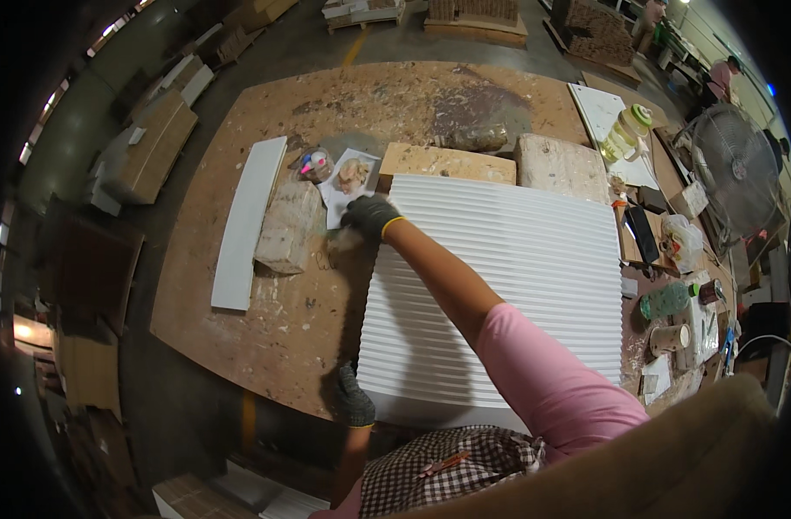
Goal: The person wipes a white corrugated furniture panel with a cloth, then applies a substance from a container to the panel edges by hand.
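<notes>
A large white ribbed panel [491, 285] lies on the worn brown worktable [266, 346]. My right hand [372, 216], in a dark glove with a yellow cuff, reaches over the panel's far left corner. Its fingers look curled and slightly blurred, close to a white sheet [336, 197] with a tan lump [353, 176] on it; what they hold is hidden. At the near left corner, my left hand [355, 398], also gloved, grips the panel's edge, with part of its fingers out of sight.
Left of the panel are a whitish block [288, 229] and a long white board [250, 225]. A wooden block [447, 163] and a pale block [562, 166] stand behind it. Bottles, a cup [669, 338] and a fan [735, 169] are at the right.
</notes>
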A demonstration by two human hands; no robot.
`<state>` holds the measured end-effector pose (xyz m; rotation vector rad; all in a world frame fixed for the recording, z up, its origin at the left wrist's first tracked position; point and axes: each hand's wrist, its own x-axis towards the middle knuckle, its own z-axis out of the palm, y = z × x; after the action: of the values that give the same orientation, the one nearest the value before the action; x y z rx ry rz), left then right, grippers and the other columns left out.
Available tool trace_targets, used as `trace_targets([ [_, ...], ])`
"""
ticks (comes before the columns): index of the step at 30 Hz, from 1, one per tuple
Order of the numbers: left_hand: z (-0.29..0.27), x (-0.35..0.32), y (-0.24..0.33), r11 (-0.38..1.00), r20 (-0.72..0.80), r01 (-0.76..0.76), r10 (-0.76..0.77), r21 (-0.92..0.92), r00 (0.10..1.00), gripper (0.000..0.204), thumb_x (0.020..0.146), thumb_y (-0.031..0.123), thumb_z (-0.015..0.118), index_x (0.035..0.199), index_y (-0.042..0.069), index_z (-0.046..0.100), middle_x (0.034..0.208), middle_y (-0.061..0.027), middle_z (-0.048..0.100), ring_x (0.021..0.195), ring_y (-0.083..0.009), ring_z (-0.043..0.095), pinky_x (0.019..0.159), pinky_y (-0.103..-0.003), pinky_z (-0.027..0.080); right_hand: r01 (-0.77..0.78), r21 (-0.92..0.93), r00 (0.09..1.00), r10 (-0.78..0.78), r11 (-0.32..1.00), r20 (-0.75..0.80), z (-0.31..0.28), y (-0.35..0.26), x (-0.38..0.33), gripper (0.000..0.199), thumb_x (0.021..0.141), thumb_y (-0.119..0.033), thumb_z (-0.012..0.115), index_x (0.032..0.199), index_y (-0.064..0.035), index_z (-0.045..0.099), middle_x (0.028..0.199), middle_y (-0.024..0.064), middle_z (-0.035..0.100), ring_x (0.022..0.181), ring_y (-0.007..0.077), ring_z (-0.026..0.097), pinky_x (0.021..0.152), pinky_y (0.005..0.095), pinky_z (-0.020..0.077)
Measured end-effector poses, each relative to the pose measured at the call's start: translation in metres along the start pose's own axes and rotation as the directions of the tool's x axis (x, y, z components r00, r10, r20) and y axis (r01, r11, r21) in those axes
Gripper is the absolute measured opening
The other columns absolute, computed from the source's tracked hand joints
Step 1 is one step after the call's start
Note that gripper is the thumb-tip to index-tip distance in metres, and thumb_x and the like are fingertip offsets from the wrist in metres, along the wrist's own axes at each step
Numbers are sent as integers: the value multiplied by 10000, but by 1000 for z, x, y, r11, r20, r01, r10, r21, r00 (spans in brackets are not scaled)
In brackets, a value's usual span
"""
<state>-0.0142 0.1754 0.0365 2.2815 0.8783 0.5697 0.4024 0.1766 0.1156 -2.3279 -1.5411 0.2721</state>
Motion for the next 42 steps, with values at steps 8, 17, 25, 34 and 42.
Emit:
trace_targets([
  [8, -3, 2, 10, 994, -75, 55, -62, -98, 995, 391, 1041, 294, 460, 1144, -8, 686, 1077, -192, 685, 1001, -342, 643, 900, -462, 502, -434, -172, 865, 355, 885, -353, -41, -7, -128, 273, 866, -251, 673, 1129, -227, 738, 1058, 98, 692, 1058, 348, 644, 896, 507, 490],
  [17, 16, 8, -27, 814, 40, 231, -249, -533, 968, 572, 1043, 472, 437, 1142, -27, 699, 998, -126, 745, 870, -237, 689, 810, -369, 543, -767, 348, 221, 731, 539, -646, -60, 170, -505, 175, 921, -155, 647, 1055, -113, 751, 921, 161, 725, 805, 298, 709, 747, 410, 562],
  [25, 1, 13, 2, 771, 156, 333, -298, -543, 942, 668, 1045, 542, 383, 1134, -42, 696, 1023, -142, 732, 884, -267, 682, 825, -378, 536, -487, 238, 622, 525, 840, -581, -77, -3, -407, 301, 839, -415, 704, 820, -123, 776, 754, 155, 712, 715, 345, 687, 715, 443, 544],
  [34, -13, 15, 36, 837, 140, 373, -347, -400, 927, 736, 1026, 603, 379, 1230, -47, 660, 1140, -163, 718, 1008, -304, 667, 920, -391, 508, -672, 94, 508, 549, 735, -664, -10, 1, -498, 328, 930, -340, 589, 1196, -153, 627, 1151, 113, 624, 1066, 326, 610, 926, 437, 488],
  [42, -14, 13, 33, 902, 111, 365, -348, -229, 931, 698, 1046, 558, 354, 1223, -45, 658, 1158, -170, 714, 1032, -296, 663, 929, -388, 501, -813, 393, 110, 776, 430, -622, -68, -33, -587, 371, 947, -415, 629, 1082, -81, 718, 911, 229, 713, 920, 402, 696, 831, 510, 532],
])
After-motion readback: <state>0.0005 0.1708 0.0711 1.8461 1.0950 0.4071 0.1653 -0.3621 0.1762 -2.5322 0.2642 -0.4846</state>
